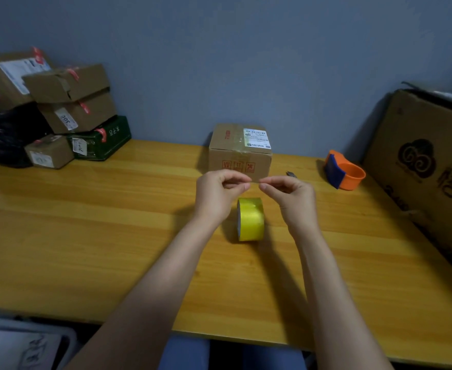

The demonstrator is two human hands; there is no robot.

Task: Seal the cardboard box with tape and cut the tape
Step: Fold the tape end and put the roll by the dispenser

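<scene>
A small cardboard box (240, 153) with a white shipping label stands on the wooden table (86, 236) near the wall, its top flaps closed. A roll of yellow tape (251, 219) stands on its edge in front of it, untouched. My left hand (216, 194) and my right hand (290, 197) hover above the roll, just before the box. Both pinch thumb against forefinger, and the fingertips almost meet. Whatever is pinched between them is too small to make out.
An orange and blue tape dispenser (343, 173) lies to the right of the box, with a small dark object (291, 173) beside it. A large cardboard carton (427, 166) leans at the right edge. Several stacked parcels (70, 108) and a black bag (3, 137) fill the back left.
</scene>
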